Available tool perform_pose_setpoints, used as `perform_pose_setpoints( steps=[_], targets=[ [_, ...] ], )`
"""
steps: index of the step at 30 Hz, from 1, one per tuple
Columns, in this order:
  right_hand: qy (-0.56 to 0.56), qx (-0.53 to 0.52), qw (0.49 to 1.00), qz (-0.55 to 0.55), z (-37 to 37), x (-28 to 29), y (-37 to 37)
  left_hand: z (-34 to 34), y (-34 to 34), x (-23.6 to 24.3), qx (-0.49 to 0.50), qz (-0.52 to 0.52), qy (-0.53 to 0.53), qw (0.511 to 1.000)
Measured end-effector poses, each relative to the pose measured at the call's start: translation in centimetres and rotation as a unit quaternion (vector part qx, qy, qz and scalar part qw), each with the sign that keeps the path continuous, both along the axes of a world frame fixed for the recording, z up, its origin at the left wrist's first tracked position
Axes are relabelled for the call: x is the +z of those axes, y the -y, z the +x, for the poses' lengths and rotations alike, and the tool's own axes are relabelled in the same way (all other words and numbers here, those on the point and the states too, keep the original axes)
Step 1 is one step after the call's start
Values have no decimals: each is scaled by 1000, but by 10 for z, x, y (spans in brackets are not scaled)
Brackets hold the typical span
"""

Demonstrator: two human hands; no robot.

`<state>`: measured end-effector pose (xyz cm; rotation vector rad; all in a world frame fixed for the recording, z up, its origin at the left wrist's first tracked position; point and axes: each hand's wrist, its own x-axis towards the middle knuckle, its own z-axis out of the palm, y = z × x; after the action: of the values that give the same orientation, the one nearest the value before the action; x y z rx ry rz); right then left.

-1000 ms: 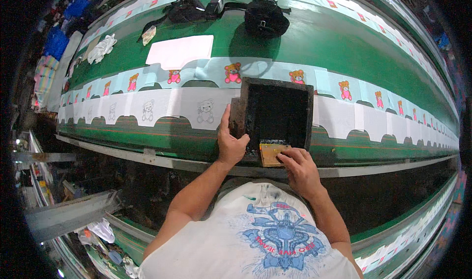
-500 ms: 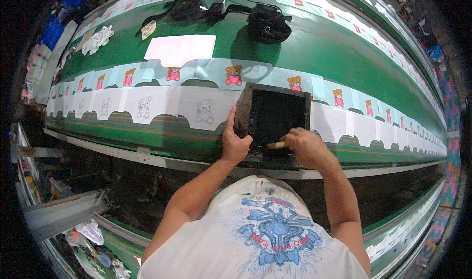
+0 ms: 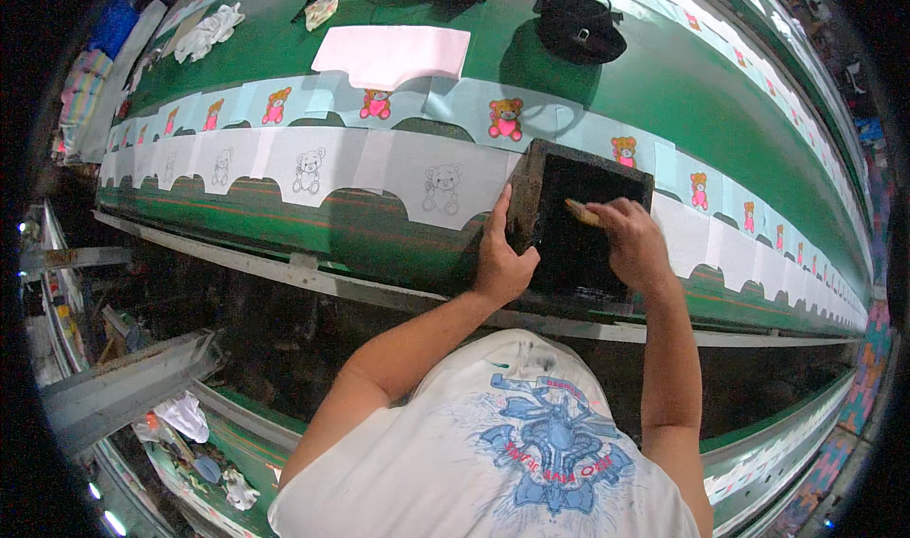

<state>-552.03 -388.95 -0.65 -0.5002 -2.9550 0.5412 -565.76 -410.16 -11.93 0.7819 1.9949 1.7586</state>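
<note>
A dark screen printing frame [image 3: 597, 287] with a black mesh lies on a row of white cut pieces along the near side of the green table. My left hand [image 3: 504, 261] grips its left side, with the thumb over the near part and the index finger stretched along the edge. In my right hand [image 3: 633, 244] is a small squeegee with a yellowish handle [image 3: 582, 213], which is over the far half of the mesh. To the left of the frame, a white piece [image 3: 442, 189] bears a bear outline.
Beyond the frame runs a row of pale blue pieces with coloured bear prints [image 3: 505, 119]. A stack of pale pink pieces [image 3: 391, 53], a black bag [image 3: 580, 31] and a crumpled white cloth [image 3: 209, 33] lie farther back. A metal rail [image 3: 303, 274] edges the table.
My right hand has moved the squeegee from the near edge of the mesh to its far half. My left hand still holds the frame; the whole view has shifted and tilted.
</note>
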Motion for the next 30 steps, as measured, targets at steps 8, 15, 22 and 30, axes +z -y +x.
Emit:
perform_pose_setpoints(
  steps=[8, 15, 22, 30],
  targets=[
    [17, 15, 1000, -6, 64, 13, 87, 2, -2, 1, 9, -15, -4, 1000],
    [-71, -2, 996, -58, 97, -3, 82, 0, -4, 15, 4, -19, -44, 999],
    [-152, -45, 986, -58, 161, -15, 45, 66, -48, 27, -33, 69, 68, 995],
    [-120, -52, 989, -67, 265, -15, -22, 171, -130, 14, -14, 26, -39, 999]
  ],
)
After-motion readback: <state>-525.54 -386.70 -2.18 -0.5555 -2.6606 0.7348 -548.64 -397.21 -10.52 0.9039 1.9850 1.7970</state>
